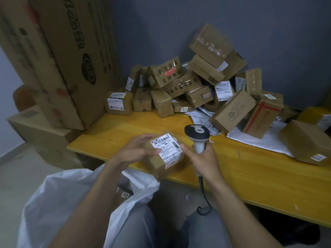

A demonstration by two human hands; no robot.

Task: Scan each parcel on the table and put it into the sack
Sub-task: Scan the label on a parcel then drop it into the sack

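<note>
A: Camera position?
B: One view, head-worn, wide-angle. It faces forward and down along the person's forearms, with the lap at the bottom edge.
A: Range?
B: Close. Left hand (133,149) gripping the parcel (164,154) and right hand (202,158) gripping the scanner (197,133) sit near centre, over the table (250,176) front edge. Sack (59,203) at lower left.
A: Far field?
B: Wall (268,24) fills the top. Straight lines bow toward the corners.
</note>
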